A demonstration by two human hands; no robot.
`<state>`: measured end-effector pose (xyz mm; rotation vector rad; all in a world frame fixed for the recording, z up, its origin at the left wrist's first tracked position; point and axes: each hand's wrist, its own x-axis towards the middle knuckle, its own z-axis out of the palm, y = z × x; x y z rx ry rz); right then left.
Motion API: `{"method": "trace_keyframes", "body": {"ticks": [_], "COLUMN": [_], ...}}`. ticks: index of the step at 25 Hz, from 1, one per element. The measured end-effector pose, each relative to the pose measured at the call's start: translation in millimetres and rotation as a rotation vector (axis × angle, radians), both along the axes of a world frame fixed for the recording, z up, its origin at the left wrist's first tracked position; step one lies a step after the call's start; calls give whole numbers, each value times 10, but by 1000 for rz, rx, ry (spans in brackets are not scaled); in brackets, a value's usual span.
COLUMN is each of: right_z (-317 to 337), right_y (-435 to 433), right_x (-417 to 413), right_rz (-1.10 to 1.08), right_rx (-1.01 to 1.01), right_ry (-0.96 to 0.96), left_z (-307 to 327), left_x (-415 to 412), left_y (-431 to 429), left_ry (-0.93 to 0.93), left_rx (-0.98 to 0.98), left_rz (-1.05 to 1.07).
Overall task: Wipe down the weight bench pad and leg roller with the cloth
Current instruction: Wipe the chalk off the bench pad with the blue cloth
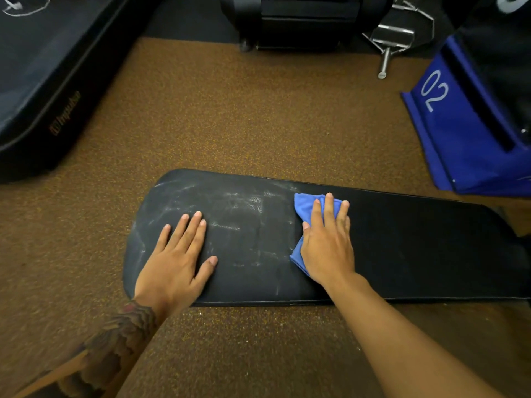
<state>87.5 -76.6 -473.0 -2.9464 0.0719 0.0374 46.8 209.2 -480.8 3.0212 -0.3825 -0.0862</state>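
The black bench pad (416, 248) runs from centre left to the right edge of the view. Its left half carries whitish smears and streaks; its right half looks dark and even. My left hand (178, 254) lies flat on the smeared left end, fingers spread, holding nothing. My right hand (327, 239) presses flat on a blue cloth (304, 205) at the middle of the pad, and the cloth sticks out beyond the fingertips and beside the thumb. No leg roller shows in the view.
Brown speckled rubber floor (230, 110) surrounds the bench. A black padded mat (43, 81) lies at the upper left. A blue box marked 02 (459, 124) stands at the upper right, with black equipment (301, 21) and chrome handles (390, 38) behind.
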Motion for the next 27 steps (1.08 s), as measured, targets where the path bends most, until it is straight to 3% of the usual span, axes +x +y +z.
{"method": "trace_keyframes", "body": {"ticks": [11,20,27], "right_z": [21,-97,-63], "right_y": [74,27,59], "right_x": [662,-372,551], "right_rz": [97,223,94], "right_rx": [64,166,125], "right_ry": [-58,-114,-80], "left_z": [-26,-17,-30], "left_x": [-8,-5,-21], "left_y": [11,28,31], "left_ry": [-11,-7,-22], "left_rx": [8,-3,-8], "left_rz": [-14,-21,-26]}}
